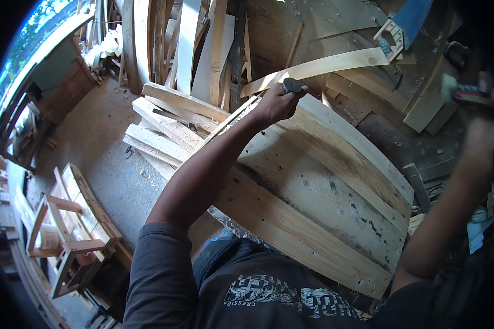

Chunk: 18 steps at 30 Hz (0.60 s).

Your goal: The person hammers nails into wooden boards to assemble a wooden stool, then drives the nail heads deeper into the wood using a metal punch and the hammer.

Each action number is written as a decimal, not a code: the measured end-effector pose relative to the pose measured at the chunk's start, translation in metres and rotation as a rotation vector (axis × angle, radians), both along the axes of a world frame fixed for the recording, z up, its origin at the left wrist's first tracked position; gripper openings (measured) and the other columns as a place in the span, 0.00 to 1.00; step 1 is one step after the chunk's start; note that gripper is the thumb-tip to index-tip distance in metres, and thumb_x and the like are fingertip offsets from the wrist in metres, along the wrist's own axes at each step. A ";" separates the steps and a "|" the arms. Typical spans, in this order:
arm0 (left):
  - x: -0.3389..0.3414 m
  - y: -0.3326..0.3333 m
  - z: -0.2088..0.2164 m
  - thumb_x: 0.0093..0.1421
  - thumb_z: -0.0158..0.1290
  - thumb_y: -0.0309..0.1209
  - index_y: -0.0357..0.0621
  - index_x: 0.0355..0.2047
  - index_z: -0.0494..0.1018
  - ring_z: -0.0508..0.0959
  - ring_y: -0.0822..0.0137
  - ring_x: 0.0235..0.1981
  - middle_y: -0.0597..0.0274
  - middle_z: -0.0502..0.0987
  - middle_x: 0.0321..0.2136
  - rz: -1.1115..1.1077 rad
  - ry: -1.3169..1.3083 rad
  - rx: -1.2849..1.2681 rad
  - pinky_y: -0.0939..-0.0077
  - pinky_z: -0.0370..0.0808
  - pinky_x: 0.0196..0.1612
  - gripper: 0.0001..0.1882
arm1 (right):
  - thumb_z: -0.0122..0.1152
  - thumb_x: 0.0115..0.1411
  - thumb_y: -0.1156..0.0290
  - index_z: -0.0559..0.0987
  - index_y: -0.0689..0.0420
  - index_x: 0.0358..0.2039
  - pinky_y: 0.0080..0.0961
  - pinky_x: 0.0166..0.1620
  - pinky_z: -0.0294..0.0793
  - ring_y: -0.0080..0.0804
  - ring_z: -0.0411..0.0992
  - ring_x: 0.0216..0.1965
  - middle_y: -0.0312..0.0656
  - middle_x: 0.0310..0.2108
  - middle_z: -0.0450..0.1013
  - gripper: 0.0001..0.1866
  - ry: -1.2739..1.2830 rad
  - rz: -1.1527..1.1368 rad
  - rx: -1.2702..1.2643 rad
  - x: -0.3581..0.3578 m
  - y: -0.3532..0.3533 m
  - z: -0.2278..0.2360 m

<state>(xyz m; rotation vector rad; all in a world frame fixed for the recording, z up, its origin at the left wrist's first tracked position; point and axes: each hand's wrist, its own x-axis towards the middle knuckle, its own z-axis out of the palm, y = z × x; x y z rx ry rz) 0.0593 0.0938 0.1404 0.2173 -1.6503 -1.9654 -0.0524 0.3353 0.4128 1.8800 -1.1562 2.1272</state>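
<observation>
My left hand (pixel 279 105) is closed round a dark tool with a flat round head (pixel 292 85), at the far edge of the wooden workbench. The tool's lower part is hidden by the hand. Raised at the far right, my right hand (pixel 482 97) grips a tool with a pale end (pixel 449 89) and a dark and red part; motion blurs it, and its kind is unclear. Below both hands lies the workbench top (pixel 313 175), made of wide planks with dark stains and holes. Near the left hand, a long pale board (pixel 324 66) stretches to the right.
A handsaw (pixel 391 41) with a blue blade lies at the far right. Cut timbers (pixel 164 126) are piled left of the bench. Boards (pixel 203 49) lean upright at the back. A wooden frame (pixel 66 236) stands at the lower left, beside the concrete floor (pixel 107 148).
</observation>
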 end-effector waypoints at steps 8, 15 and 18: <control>0.020 -0.007 -0.001 0.67 0.48 0.38 0.48 0.23 0.61 0.55 0.79 0.11 0.73 0.58 0.12 0.038 -0.007 -0.011 0.78 0.50 0.15 0.17 | 0.48 0.68 0.58 0.69 0.61 0.36 0.32 0.26 0.66 0.30 0.68 0.20 0.44 0.19 0.66 0.16 0.447 -0.473 0.965 0.000 -0.018 -0.166; 0.004 -0.028 0.003 0.67 0.48 0.37 0.51 0.18 0.59 0.53 0.80 0.10 0.76 0.54 0.12 0.018 -0.066 0.143 0.79 0.48 0.14 0.19 | 0.49 0.68 0.55 0.67 0.52 0.34 0.09 0.14 0.54 0.08 0.54 0.12 0.26 0.18 0.58 0.14 -0.239 -0.360 0.860 0.014 0.017 -0.151; -0.008 -0.026 0.009 0.66 0.48 0.38 0.51 0.18 0.61 0.54 0.80 0.09 0.76 0.56 0.11 0.058 -0.088 0.060 0.79 0.49 0.13 0.19 | 0.51 0.68 0.57 0.68 0.53 0.36 0.10 0.14 0.55 0.09 0.55 0.13 0.27 0.19 0.59 0.13 -0.312 -0.388 0.949 0.010 0.026 -0.157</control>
